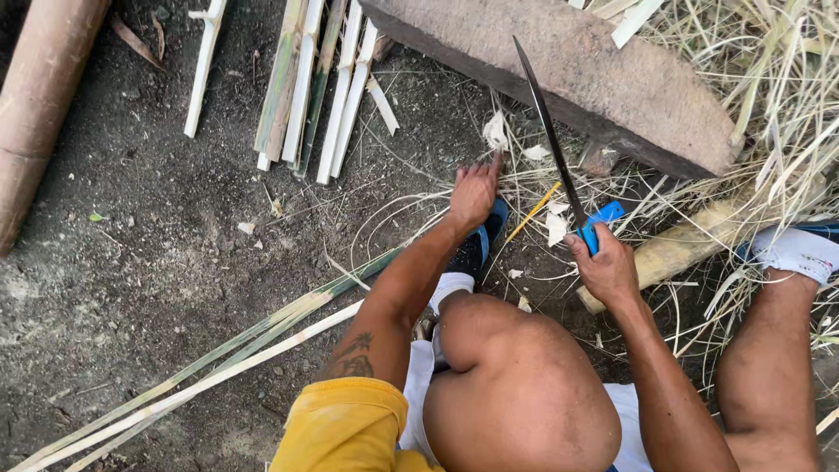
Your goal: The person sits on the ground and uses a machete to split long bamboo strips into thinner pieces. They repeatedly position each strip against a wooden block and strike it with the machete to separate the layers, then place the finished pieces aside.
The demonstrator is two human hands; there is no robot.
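Machete [549,131] (one) in right hand [605,267], left hand [473,192] down, two knees

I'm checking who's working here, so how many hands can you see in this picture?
2. The left hand reaches down to the ground among dry strips; the right hand grips the blue handle of a long knife. No others show.

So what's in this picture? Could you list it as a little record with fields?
Setting: bare dirt ground with dry grass at the right
Right hand: gripping the blue handle of a long dark blade, blade pointing up and away
Left hand: reaching down to the ground among thin strips, fingers spread
Nearby: split bamboo strips laid side by side; long strips running under the left arm; stone slab; thick bamboo pole
Posture: squatting, knees bent
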